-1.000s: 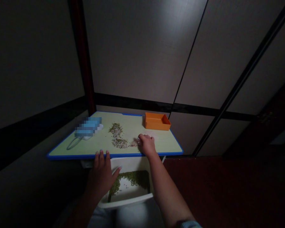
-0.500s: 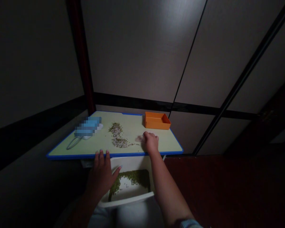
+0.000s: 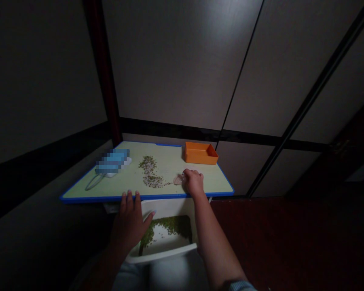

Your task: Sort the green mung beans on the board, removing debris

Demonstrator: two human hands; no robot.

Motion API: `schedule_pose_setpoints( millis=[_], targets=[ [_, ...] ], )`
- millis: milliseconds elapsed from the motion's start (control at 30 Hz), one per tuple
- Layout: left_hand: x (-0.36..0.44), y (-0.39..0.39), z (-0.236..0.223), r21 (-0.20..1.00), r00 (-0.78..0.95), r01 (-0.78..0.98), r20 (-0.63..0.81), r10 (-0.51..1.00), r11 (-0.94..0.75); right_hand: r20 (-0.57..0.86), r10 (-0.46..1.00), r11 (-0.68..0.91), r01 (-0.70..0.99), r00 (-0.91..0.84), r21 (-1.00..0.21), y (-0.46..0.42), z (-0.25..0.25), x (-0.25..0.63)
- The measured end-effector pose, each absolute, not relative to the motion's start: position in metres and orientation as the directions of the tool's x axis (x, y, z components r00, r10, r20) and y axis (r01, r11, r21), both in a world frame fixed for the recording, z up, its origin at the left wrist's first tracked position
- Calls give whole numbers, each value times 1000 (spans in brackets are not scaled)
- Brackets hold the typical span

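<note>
My right hand point(image 3: 194, 180) is closed at the right of the tabletop, fingers wrapped round a small pale pink, see-through piece point(image 3: 178, 179) that lies against the surface; its kind is unclear. Just left of it, a thin trail of grains leads to a curved heap of small green and whitish grains point(image 3: 152, 178). My left hand point(image 3: 130, 216) has its fingers spread, fingertips on the table's front edge and thumb over the left side of a white bin point(image 3: 168, 206). Green grains point(image 3: 177, 225) lie along the far and left parts of the bin's floor.
An orange open box point(image 3: 201, 159) stands at the back right of the pale, blue-edged table point(image 3: 170, 155). At the left lies a blurred-out blue item point(image 3: 112, 161) with a grey loop point(image 3: 94, 182). Dark cabinet panels point(image 3: 176, 68) rise behind the table.
My right hand has shifted very slightly to the right, and more of the pale pink piece shows beside it. My left hand, the heap and the bin look the same.
</note>
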State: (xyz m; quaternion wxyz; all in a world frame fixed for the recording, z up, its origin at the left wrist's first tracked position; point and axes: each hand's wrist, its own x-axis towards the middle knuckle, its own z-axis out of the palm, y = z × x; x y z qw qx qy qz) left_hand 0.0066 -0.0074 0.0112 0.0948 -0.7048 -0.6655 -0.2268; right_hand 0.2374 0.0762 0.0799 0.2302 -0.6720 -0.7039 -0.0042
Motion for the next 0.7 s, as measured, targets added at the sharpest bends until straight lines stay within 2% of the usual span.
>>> schedule_pose_setpoints(
  millis=[467, 700],
  targets=[
    [5, -6, 6, 157, 14, 983, 468, 884, -99, 293, 954, 163, 927, -61, -339, 72, 77, 239],
    [6, -8, 11, 143, 21, 985, 458, 889, -97, 298, 950, 219, 889, -100, -402, 70, 74, 240]
  ],
)
